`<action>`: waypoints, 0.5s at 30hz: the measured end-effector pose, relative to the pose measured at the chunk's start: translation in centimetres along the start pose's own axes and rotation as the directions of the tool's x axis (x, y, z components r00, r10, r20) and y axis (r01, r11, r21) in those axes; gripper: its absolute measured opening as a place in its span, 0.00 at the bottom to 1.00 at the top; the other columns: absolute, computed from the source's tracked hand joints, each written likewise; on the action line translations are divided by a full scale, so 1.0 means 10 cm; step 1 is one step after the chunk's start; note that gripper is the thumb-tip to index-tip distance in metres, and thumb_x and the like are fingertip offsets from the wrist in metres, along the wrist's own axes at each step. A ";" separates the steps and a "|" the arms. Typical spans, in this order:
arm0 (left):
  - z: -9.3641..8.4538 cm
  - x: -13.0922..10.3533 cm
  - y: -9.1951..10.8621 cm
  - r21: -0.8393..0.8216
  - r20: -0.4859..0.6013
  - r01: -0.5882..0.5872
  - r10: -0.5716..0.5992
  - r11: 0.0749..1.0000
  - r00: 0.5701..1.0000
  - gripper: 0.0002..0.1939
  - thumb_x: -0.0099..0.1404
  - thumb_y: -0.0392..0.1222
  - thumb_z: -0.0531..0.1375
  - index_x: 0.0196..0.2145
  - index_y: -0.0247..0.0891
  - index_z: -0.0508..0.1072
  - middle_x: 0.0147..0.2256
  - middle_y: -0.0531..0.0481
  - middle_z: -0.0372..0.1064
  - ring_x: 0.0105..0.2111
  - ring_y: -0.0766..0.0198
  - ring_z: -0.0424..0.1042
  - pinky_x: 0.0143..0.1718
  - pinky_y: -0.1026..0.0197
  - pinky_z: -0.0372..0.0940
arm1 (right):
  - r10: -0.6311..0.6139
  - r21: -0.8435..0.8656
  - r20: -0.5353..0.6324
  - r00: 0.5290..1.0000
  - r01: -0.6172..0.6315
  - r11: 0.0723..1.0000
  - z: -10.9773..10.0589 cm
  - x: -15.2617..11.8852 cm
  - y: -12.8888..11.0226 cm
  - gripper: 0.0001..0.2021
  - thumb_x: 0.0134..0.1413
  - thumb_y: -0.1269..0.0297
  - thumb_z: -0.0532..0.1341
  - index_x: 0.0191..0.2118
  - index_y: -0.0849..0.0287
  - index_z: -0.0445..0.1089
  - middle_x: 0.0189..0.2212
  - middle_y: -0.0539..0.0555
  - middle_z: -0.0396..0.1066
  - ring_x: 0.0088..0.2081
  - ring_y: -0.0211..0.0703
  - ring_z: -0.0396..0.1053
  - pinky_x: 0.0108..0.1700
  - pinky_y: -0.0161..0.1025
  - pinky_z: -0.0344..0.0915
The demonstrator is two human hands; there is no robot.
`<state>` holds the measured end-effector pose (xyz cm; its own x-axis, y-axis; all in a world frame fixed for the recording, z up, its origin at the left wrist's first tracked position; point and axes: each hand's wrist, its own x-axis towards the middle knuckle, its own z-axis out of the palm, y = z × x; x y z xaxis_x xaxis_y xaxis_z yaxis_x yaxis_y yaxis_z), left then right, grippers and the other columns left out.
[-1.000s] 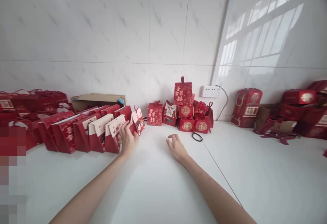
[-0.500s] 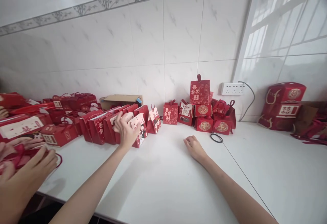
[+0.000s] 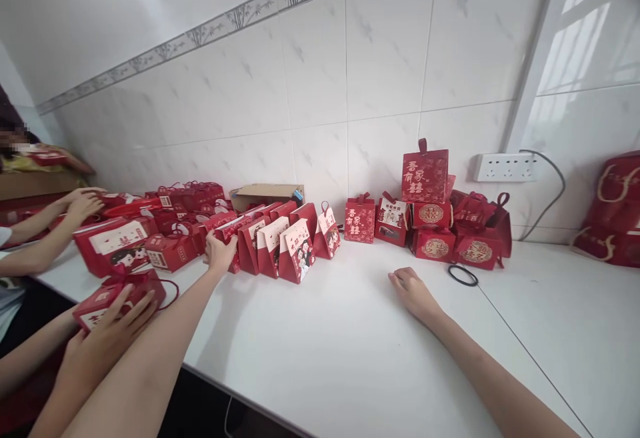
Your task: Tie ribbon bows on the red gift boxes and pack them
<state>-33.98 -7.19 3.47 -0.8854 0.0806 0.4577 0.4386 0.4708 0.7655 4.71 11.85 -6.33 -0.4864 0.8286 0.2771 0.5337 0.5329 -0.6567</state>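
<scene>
My left hand reaches across to the left end of a row of red gift boxes, its fingers bent around a patterned red gift box. Part of that box is hidden behind my hand. Nearer the row's right end stands a gift box with a white printed front and a cartoon couple. One with a ribbon loop is close behind it. My right hand rests on the white table in a loose fist, with nothing showing in it.
Stacked red boxes stand by the tiled wall, near a black ring and a power strip. At left, a co-worker's hand holds a red box; another person's hands are farther back. An open carton sits behind the row.
My left hand has moved from the right end of the row to its left end. My right hand stays resting on the table. The view has turned left.
</scene>
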 end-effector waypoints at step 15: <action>-0.06 0.21 -0.20 0.172 0.231 -0.057 0.016 0.983 0.973 0.16 0.64 0.46 0.56 0.47 0.34 0.67 0.44 0.44 0.69 0.44 0.59 0.69 0.47 0.50 0.63 | -0.028 -0.004 -0.011 1.000 0.028 1.000 0.03 0.03 0.07 0.15 0.56 0.57 0.47 0.28 0.57 0.65 0.39 0.60 0.66 0.41 0.47 0.69 0.47 0.42 0.63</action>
<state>-36.65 -8.49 3.22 -0.8900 0.2890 0.3527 0.4551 0.6097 0.6489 4.74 12.36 -6.90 -0.4931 0.8154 0.3032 0.5226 0.5563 -0.6461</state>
